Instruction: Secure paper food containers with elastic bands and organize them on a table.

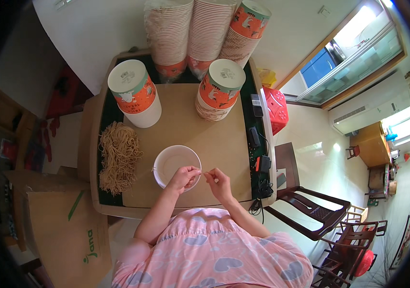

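An open white paper bucket (pixel 170 157) stands on the tan board (pixel 166 108) in front of me, its mouth facing up. My left hand (pixel 184 178) reaches over its right side, thumb and fingers pinched together. Just right of the bucket, my right hand (pixel 218 184) is pinched too, its fingertips almost meeting the left ones. Whatever lies between the fingertips is too small to make out. A tangled bundle of beige cords (pixel 119 158) lies left of the bucket. Behind it, orange-and-white paper buckets stand upside down in a left stack (pixel 135 93) and a right stack (pixel 220 90).
Tall stacks of nested buckets (pixel 169 33) line the table's back edge against the wall. Black adapters and cables (pixel 262 164) run along the right edge. A cardboard box (pixel 68 235) stands at lower left, a dark wooden chair (pixel 310 211) at right, and a red stool (pixel 276 110) beyond.
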`<state>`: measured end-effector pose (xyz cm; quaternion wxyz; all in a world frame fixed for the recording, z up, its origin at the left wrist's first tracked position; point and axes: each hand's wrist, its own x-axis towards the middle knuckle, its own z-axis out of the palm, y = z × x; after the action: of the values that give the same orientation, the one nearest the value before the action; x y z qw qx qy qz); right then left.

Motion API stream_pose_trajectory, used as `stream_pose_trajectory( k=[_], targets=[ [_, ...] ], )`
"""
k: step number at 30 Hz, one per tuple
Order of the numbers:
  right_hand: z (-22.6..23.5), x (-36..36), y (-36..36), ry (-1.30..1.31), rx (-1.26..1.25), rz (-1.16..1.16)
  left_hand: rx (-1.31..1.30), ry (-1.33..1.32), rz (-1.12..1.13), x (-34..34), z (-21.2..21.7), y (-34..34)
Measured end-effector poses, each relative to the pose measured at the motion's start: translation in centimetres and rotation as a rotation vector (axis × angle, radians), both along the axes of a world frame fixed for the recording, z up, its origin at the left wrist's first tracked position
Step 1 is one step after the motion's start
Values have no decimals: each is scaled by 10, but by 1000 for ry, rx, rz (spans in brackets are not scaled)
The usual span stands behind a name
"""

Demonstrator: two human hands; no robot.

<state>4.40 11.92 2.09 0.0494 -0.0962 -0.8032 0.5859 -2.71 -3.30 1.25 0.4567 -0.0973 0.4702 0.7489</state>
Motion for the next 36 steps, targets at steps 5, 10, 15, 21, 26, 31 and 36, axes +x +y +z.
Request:
stream_pose_trajectory(
  k=[5, 10, 15, 21, 26, 31, 36],
  targets=[
    [3, -6, 0, 77, -29, -57, -13, 1, -5, 0, 1, 0],
    [14, -13, 7, 84, -1, 61, -6, -9, 3, 0, 0, 0],
    [28, -15, -2, 174, 42, 128, 12, -19, 13, -1, -5, -1],
    [15, -11, -3, 139, 81, 78, 46, -12, 16, -3, -5, 1],
    [18, -11, -2, 193, 150, 32, 33, -19, 11, -3, -3, 1],
    [17, -10, -2, 199, 186, 7, 33, -26, 5, -3, -1, 0],
    [13, -8, 0, 154, 190, -12, 17, -12, 1, -3, 0, 1]
  ],
)
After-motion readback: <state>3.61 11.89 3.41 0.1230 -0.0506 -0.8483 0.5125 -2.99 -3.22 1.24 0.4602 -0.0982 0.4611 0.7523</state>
